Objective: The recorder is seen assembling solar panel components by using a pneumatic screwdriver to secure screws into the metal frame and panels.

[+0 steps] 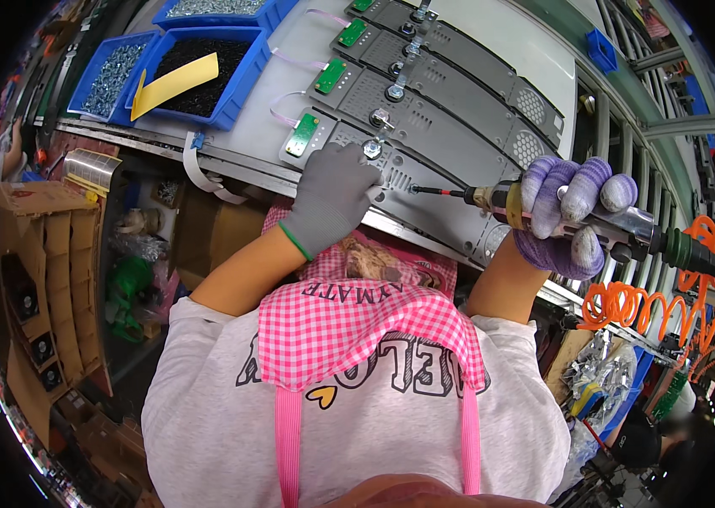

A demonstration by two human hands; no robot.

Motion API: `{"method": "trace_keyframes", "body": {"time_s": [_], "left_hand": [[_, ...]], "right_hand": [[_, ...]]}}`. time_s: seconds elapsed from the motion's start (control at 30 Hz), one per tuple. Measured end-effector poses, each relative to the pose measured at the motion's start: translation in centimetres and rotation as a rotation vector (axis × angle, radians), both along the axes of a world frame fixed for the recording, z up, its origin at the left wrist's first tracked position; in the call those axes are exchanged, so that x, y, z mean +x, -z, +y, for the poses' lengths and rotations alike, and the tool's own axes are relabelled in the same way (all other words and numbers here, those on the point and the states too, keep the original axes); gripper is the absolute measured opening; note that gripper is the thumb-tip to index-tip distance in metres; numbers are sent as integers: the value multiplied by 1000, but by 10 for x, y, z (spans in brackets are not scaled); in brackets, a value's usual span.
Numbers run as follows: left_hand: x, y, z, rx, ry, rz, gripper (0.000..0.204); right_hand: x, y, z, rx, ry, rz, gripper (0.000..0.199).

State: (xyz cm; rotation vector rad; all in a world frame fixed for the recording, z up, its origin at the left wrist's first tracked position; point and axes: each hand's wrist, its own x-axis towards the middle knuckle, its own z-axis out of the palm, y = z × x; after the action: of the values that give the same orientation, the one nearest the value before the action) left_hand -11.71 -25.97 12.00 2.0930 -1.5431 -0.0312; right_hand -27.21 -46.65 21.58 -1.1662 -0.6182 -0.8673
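Observation:
My right hand [573, 207], in a purple and white knit glove, is wrapped around a power screwdriver [643, 230]. Its thin bit points left, with the tip over the slots of the nearest grey panel [451, 216]. A grey glove covers my left hand [332, 195], which rests at that panel's left part with fingers curled together. Whatever the fingertips pinch, if anything, is hidden. Just beyond them sits a round metal fitting [372, 149], and a green circuit board [302, 134] lies at the panel's left end. Several similar panels lie side by side farther back.
Blue bins hold black screws [197, 76] and silver screws [116, 80] at the back left; a yellow strip [176, 85] lies across one. Orange coiled hoses [628, 305] hang at right. A cardboard divider box [57, 279] stands at lower left.

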Motion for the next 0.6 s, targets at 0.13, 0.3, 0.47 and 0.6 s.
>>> {"method": "trace_keyframes", "body": {"time_s": [0.13, 0.3, 0.47, 0.6], "left_hand": [[2, -1, 3, -115, 19, 115, 12], [18, -11, 23, -75, -2, 120, 16], [21, -12, 25, -5, 15, 59, 24], [22, -4, 24, 28, 58, 97, 27]], "right_hand": [[1, -3, -1, -21, 10, -6, 48], [8, 0, 0, -19, -25, -4, 48], [27, 2, 10, -31, -80, 0, 48], [40, 8, 16, -48, -75, 21, 49]]}}
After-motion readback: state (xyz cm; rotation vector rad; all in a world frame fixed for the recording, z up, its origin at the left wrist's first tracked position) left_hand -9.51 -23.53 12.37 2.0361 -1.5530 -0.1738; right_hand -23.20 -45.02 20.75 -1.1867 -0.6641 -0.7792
